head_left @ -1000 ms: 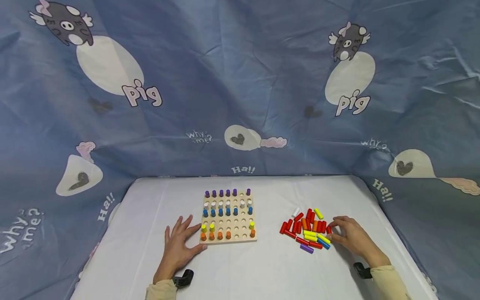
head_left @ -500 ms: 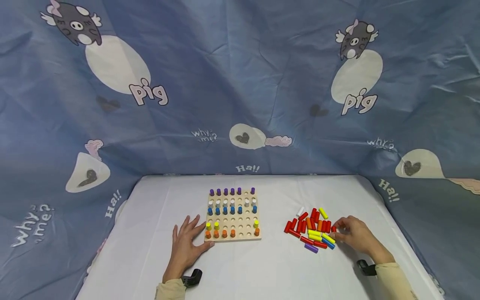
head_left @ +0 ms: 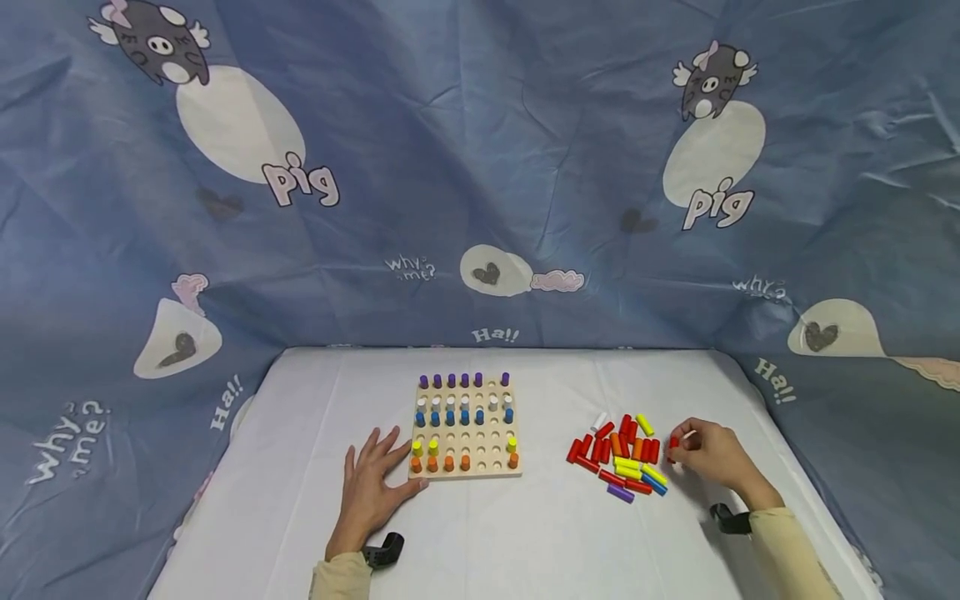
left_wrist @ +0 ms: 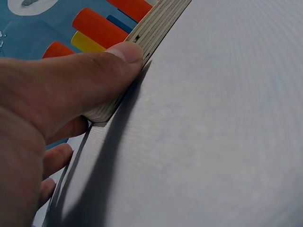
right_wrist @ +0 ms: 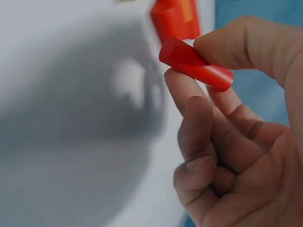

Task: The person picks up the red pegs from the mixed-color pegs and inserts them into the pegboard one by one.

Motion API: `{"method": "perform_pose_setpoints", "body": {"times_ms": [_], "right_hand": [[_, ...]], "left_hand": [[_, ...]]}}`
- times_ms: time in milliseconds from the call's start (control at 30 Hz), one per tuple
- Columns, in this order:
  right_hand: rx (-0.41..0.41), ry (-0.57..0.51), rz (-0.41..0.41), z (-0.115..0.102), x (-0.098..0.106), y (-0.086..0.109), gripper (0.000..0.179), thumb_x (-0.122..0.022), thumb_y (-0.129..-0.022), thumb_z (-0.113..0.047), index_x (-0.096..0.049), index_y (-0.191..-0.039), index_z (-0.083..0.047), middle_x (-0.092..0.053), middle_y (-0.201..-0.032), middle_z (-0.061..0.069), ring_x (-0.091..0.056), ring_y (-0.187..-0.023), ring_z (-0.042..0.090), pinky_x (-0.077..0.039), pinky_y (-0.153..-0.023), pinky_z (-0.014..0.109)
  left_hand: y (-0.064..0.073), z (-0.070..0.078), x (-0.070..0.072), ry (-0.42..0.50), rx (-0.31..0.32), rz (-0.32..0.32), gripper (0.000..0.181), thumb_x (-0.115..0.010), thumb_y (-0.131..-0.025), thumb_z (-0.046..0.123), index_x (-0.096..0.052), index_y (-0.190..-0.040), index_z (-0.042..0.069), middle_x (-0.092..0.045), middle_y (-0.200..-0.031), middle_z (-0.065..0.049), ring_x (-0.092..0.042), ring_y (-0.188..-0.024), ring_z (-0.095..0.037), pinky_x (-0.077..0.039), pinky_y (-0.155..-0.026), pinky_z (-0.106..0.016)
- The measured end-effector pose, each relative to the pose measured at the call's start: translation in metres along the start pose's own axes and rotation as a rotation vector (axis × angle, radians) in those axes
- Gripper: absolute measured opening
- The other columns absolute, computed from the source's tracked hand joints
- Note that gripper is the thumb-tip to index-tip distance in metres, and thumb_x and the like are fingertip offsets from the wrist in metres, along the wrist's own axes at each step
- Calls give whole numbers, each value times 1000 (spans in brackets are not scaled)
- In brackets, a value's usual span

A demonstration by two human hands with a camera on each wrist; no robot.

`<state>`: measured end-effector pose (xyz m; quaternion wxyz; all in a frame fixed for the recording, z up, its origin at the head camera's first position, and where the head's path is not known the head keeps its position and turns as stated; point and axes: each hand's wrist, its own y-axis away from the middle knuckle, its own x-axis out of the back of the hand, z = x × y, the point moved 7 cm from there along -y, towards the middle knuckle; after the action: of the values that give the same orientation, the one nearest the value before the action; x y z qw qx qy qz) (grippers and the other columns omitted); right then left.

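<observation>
A wooden pegboard (head_left: 480, 476) lies on the table, with rows of purple, white, blue, yellow and orange pegs standing in it. My left hand (head_left: 372, 492) is at its near left corner, fingers spread and fairly straight. In the left wrist view, the thumb (left_wrist: 94, 71) presses the board's front edge (left_wrist: 161, 28), while the index finger reaches along the left side. My right hand (head_left: 712, 457) pinches a red peg (right_wrist: 196, 66) between thumb and fingers, just right of the loose pegs. The right wrist view shows that peg tilted, its middle partly behind the thumb.
Loose pegs, mostly red, lie in a pile (head_left: 626, 472) right of the board. A purple peg (head_left: 620, 493) is at its near side, a white one (head_left: 599, 422) at the far side. The white-covered table (head_left: 480, 550) meets a blue printed curtain (head_left: 420, 317) behind.
My right hand has picked up the red peg at the pile's right end and raised it slightly away from the others. The left hand stays at the board's corner. The head view has shifted a little.
</observation>
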<state>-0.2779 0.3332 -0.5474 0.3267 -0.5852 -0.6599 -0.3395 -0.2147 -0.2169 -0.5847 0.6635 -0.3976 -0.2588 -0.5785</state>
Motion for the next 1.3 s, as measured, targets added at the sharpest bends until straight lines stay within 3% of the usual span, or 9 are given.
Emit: {"method": "perform_pose_setpoints", "body": {"times_ms": [233, 600, 900, 1133, 1300], "right_hand": [[114, -14, 24, -49, 15, -13, 22, -79, -82, -23, -68, -96, -10, -69, -75, -3, -62, -64, 14, -49, -53, 27], [366, -54, 74, -151, 8, -34, 14, -80, -82, -24, -71, -90, -18, -68, -74, -11, -61, -62, 7, -50, -53, 24], [561, -133, 100, -247, -25, -46, 19, -77, -80, -17, -73, -99, -15, -71, -75, -11, -60, -61, 4, -51, -52, 22], [753, -66, 55, -314, -58, -44, 13, -74, -88, -18, -76, -100, -12, -75, -80, -8, -63, -65, -2, -50, -54, 17], [836, 27, 77, -342, -82, -41, 15, -73, -90, -27, -76, -100, -16, -73, -82, -11, -62, -66, -1, -47, -53, 16]], "left_hand": [[0, 0, 2, -2, -4, 22, 74, -84, -68, 54, -67, -129, 15, -47, -152, -9, -27, -147, -38, -3, -118, -66], [-1, 2, 3, -5, -32, 37, 75, -83, -68, 56, -67, -129, 16, -48, -151, -9, -28, -146, -38, -4, -118, -66], [1, -1, 2, 2, -16, 36, 75, -84, -67, 55, -67, -129, 16, -48, -151, -9, -28, -146, -38, -3, -118, -67], [0, -1, 1, 16, -22, 38, 74, -84, -67, 55, -67, -129, 17, -48, -151, -7, -28, -147, -37, -2, -118, -65], [0, 0, 2, 7, -30, 47, 73, -85, -67, 54, -67, -128, 17, -48, -150, -8, -29, -146, -38, -4, -117, -67]]}}
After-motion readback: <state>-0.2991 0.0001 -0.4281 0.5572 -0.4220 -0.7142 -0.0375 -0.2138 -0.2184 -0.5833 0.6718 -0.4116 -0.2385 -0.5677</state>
